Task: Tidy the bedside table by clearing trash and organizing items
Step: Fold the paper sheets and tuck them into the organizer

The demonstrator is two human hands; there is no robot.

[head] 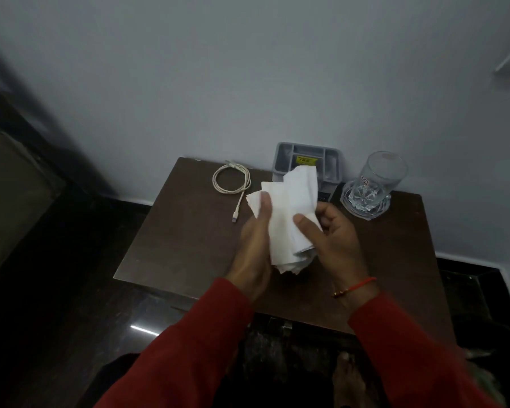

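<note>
Both hands grip one bundle of white tissue paper [289,213] above the middle of the bedside table [177,245]. Left hand [255,240]: thumb laid flat on the near face of the sheets, remaining fingers hidden behind them. Right hand [333,234]: thumb pressed against the lower right part of the bundle, fingers curled round its right edge. The tissue paper sits at the centre of the frame, lifted clear of the tabletop. Its long axis runs from lower centre toward the upper right, the crumpled, gathered end pointing down toward the camera and the looser flat corners pointing up toward the wall. The material is plain white, in several overlapping layers, smooth on the facing side and creased at the bottom. Behind its upper edge stands a grey compartmented tray [308,154] with a yellow label, set against the wall. Left of the tray lies a coiled white cable [231,179], one plug end trailing toward the lower part of the frame. At the right, a clear glass [377,184] rests on a clear faceted coaster [365,212].
</note>
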